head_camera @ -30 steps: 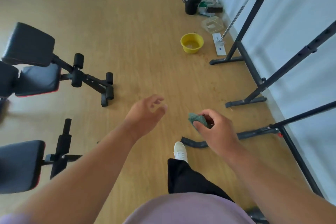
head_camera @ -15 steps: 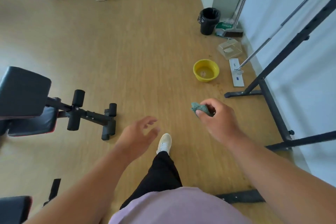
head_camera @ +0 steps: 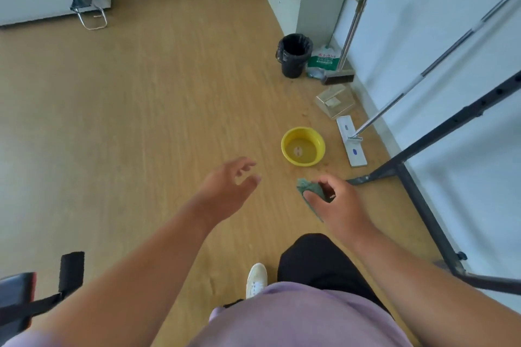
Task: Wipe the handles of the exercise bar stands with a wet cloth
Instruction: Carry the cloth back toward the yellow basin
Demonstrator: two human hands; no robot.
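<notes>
Both hands are out in front: the right hand pinches a bunched green cloth, while the left hand hangs empty with fingers loosely spread. Ahead on the floor, near the cloth, sits a yellow basin of water. A black stand rises at right, untouched, so the wiping seems not yet begun, probably a wetting step first.

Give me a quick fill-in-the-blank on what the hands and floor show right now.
1. The right hand holds a green ____.
2. The left hand holds ____.
3. The bowl on the floor is ____ in colour.
4. The black bin stands beside a white ____.

Missing words: cloth; nothing; yellow; cabinet
</notes>
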